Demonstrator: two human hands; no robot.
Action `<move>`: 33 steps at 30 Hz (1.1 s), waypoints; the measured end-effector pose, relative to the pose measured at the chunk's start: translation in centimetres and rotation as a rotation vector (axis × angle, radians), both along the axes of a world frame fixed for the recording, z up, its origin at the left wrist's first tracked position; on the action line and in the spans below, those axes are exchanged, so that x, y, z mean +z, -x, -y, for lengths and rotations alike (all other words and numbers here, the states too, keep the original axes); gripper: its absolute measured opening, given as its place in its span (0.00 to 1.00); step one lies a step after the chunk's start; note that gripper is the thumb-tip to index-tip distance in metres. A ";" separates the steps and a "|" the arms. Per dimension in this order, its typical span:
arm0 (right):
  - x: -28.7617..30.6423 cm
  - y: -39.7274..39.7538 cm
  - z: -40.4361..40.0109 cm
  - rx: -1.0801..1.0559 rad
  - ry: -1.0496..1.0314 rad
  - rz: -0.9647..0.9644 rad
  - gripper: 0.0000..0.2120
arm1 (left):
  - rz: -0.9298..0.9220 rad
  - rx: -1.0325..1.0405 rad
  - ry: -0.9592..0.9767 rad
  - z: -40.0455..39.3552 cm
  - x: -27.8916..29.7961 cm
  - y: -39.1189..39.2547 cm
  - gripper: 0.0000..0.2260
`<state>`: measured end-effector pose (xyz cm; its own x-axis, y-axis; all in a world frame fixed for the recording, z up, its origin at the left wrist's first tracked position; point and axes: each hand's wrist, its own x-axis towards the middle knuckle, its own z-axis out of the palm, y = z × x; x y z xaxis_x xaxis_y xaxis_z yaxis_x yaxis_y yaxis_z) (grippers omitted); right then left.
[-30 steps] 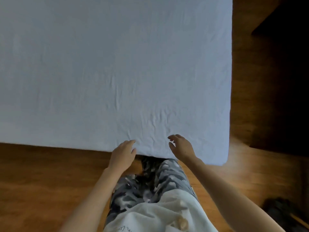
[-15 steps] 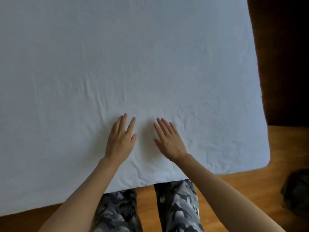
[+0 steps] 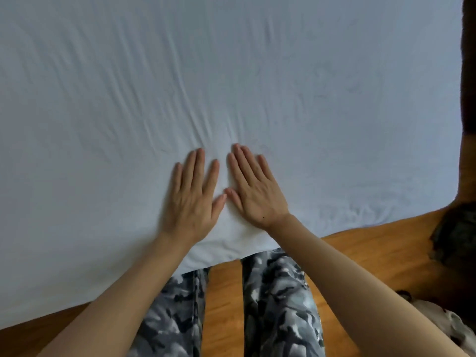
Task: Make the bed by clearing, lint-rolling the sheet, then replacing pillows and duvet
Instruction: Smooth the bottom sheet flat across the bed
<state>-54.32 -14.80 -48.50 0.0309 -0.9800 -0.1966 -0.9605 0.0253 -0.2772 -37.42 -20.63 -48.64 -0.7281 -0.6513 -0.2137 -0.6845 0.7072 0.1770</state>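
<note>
A pale blue-white fitted sheet [image 3: 283, 73] covers the bed and fills most of the view. It carries long creases running up and to the left from my hands. My left hand [image 3: 192, 195] lies flat on the sheet near the bed's front edge, fingers straight and spread. My right hand [image 3: 256, 189] lies flat beside it, fingers straight, and the two thumbs nearly touch. Neither hand holds anything. No pillows, duvet or lint roller are in view.
Wooden floor [image 3: 360, 253] shows below the bed's front edge and at the right. A dark mottled object [image 3: 456, 235] lies on the floor at the right, and a pale cloth item [image 3: 453, 328] sits at the bottom right corner. My legs stand against the bed edge.
Both hands moved from the bed's edge onto the sheet and flattened, then slid farther in and closer together. The view moved nearer over the bed.
</note>
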 end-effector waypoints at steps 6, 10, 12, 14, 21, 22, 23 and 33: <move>1.1 0.4 0.0 0.015 0.045 -0.001 0.29 | -0.103 0.063 0.010 -0.5 0.7 0.2 0.28; 2.7 3.7 0.2 -0.053 0.161 -0.010 0.27 | -0.224 0.177 0.015 0.5 2.3 3.0 0.28; 3.0 6.9 0.4 -0.116 0.178 -0.046 0.26 | -0.260 0.176 0.035 1.1 2.7 6.3 0.27; 2.8 10.6 0.3 -0.187 0.165 -0.087 0.24 | -0.284 0.116 0.047 1.0 2.6 10.5 0.27; 0.5 23.8 -5.4 -0.511 0.030 -0.174 0.28 | -0.341 -0.137 0.000 -6.3 1.3 25.7 0.27; 0.3 25.0 -6.5 -0.562 0.024 -0.172 0.29 | -0.326 -0.167 -0.004 -7.6 1.0 27.3 0.28; 0.1 26.2 -7.6 -0.606 0.015 -0.170 0.30 | -0.292 -0.196 0.003 -8.7 0.6 28.7 0.30; -0.8 32.0 -14.5 -0.765 -0.016 -0.134 0.29 | -0.100 -0.318 0.089 -11.5 -1.4 32.8 0.34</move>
<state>-86.32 -0.30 -49.34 -0.6783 -0.7160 -0.1649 -0.6992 0.6980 -0.1545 -70.24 -9.17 -50.02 -0.9121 -0.4014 -0.0834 -0.4099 0.8980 0.1600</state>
